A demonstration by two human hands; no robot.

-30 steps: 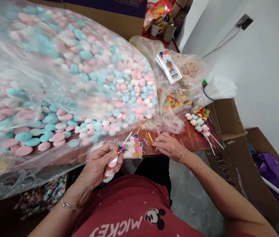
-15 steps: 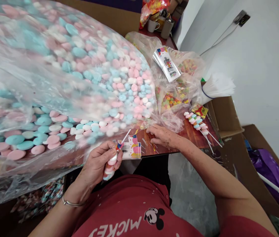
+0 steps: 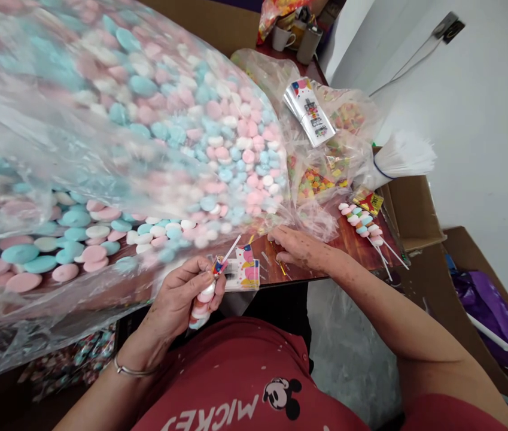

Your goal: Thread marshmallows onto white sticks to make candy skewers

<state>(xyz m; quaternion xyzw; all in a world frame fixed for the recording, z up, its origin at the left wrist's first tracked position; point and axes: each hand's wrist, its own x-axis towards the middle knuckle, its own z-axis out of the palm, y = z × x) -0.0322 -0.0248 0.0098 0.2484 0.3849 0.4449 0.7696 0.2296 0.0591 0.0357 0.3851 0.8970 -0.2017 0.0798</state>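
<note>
My left hand (image 3: 193,291) is closed around the neck of a bagged marshmallow skewer (image 3: 201,311). Its white stick pokes out past my fingers, up and to the right, and the pink, white and orange pieces hang below. Over the table edge area, my right hand (image 3: 301,248) lies with its fingers stretched out and slightly apart, beside thin gold twist ties (image 3: 283,267). Whether a fingertip touches one is hard to see. Between my hands lie flat printed bags (image 3: 249,274) with coloured dots.
A huge clear bag of marshmallows (image 3: 168,137) covers the left side. Bare marshmallow skewers (image 3: 361,222) lie at the right, near a bundle of white sticks (image 3: 404,157). Behind are a stack of printed bags (image 3: 310,114) and bagged gummies (image 3: 319,179). Cardboard boxes (image 3: 408,206) flank the table.
The view has shifted slightly, so things sit a little differently in it. My left hand keeps hold of the bagged skewer; my right hand stays by the twist ties.
</note>
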